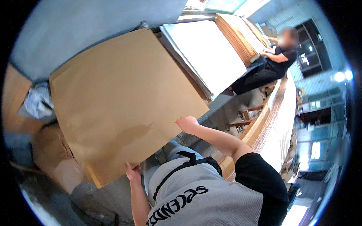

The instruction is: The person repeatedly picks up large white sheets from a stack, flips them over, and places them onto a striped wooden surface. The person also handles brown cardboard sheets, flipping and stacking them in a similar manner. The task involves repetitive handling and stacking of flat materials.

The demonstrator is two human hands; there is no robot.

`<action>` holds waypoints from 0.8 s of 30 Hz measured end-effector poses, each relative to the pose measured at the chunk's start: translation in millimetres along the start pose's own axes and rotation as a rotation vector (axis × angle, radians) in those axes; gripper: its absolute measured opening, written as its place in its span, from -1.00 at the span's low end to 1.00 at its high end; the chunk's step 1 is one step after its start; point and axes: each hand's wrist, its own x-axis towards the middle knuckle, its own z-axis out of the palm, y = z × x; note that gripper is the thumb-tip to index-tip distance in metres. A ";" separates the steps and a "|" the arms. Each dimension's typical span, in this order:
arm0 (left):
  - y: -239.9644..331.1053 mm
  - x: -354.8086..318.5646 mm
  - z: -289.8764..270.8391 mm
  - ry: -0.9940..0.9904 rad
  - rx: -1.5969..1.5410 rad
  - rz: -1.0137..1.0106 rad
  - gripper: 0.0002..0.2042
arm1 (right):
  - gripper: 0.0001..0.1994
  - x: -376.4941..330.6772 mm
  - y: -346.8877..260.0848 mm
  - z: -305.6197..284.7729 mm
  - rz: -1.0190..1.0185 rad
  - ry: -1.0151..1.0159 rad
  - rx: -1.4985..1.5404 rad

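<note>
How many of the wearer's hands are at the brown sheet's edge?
2: left hand at the near edge of the sheet; right hand farther right along that edge. Both are in view.

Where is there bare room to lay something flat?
The widest bare patch is the middle of the brown sheet, between the wall and the left hand and right hand at its near edge. The white sheet, bordered by that and the brown stack, also looks bare. Crowded: the near edge, and beside the brown stack, by a co-worker.
</note>
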 end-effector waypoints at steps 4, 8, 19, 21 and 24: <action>2.8 1.1 -0.2 0.064 0.097 0.087 -0.60 | -0.82 6.9 51.3 29.8 -0.043 0.112 0.230; 10.5 -0.7 -6.2 0.122 0.175 0.039 -0.58 | -0.80 3.2 123.4 39.1 0.118 0.337 0.757; 23.7 -9.7 5.3 0.282 0.271 -0.037 -0.60 | -0.81 28.5 332.4 120.7 0.883 0.601 1.009; 26.4 -9.7 -2.8 0.302 0.292 -0.056 -0.59 | -0.80 38.6 341.0 125.9 0.811 0.606 0.940; 29.3 -10.3 -10.9 0.325 0.288 -0.080 -0.57 | -0.79 54.2 343.6 118.6 0.808 0.552 0.789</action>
